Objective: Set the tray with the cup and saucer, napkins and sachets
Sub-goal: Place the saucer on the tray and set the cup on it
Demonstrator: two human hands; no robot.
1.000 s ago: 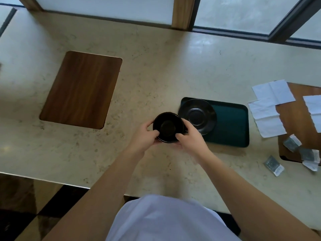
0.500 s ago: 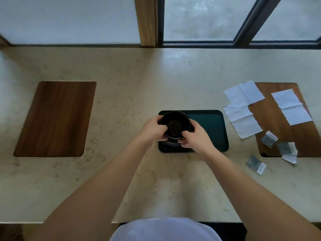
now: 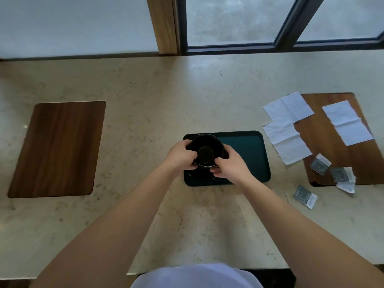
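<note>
Step in hand: seating the cup [image 3: 204,151] on the saucer [image 3: 199,175], at the left end of the tray [image 3: 248,150]. The left hand [image 3: 180,155] is closed on the cup's left wall; the right hand [image 3: 229,165] is closed on its near right side. Whether the cup base already touches the saucer cannot be told, as the cup hides the saucer's middle.

To do it well:
- Keep the cup upright and lower it straight down onto the saucer's centre.
- Release both hands only once the cup sits flat, and lift the fingers away sideways so the cup is not dragged.
- Leave the right part of the tray free for what follows.

Not yet on the tray: three napkins [image 3: 287,107] to the right, two just beside the tray and one on the right mat [image 3: 324,140]; four sachets [image 3: 304,196], three at the mat's near edge and one on the counter [image 3: 145,90].

The counter is pale polished stone. A second wooden mat [image 3: 59,148] lies far left. Beyond the far edge stand a wall, a wooden post [image 3: 165,23] and dark-framed windows [image 3: 232,17].
</note>
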